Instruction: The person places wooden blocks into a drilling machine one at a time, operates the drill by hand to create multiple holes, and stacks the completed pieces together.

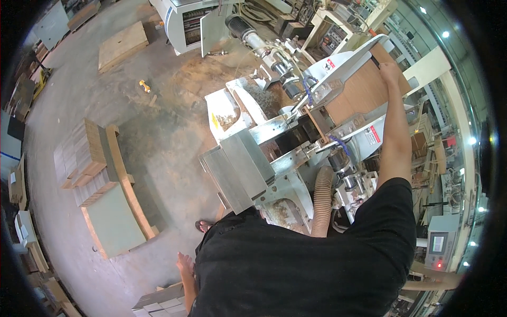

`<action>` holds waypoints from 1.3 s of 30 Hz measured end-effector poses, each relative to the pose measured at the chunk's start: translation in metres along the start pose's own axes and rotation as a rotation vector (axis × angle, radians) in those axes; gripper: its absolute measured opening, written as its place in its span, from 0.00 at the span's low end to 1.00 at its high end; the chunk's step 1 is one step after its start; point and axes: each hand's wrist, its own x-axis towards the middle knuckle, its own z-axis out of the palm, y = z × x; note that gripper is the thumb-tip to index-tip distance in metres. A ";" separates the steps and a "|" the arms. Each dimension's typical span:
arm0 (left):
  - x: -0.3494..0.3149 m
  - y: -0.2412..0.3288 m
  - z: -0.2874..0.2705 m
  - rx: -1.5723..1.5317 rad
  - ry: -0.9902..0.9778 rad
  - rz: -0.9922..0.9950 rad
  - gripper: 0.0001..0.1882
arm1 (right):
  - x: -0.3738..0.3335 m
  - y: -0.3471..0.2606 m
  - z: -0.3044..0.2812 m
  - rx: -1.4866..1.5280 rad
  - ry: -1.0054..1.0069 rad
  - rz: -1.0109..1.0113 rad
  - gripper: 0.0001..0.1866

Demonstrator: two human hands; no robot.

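Note:
My right arm reaches out to the far right, over a white machine. There my right hand (390, 72) is closed at the upper end of a brown wooden board (355, 95), beside a small dark piece I cannot make out. The board leans in a chute between two white side plates (372, 134). My left hand (185, 262) hangs low at my left side with its fingers apart and nothing in it. Nearest to it is a stack of pale boards (161, 305) at the lower edge, partly hidden by my arm.
Grey metal covers (237, 171) and a ribbed hose (321, 201) are close in front of me. Stacked panels (90, 153) rest on a pallet (124, 179) to the left. A yellow tool (144, 86) lies on the dusty floor. A control box (441, 243) stands at right.

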 end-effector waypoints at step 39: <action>0.008 -0.071 0.019 -0.047 0.103 0.075 0.35 | -0.327 -0.141 0.213 0.191 -0.453 0.177 0.18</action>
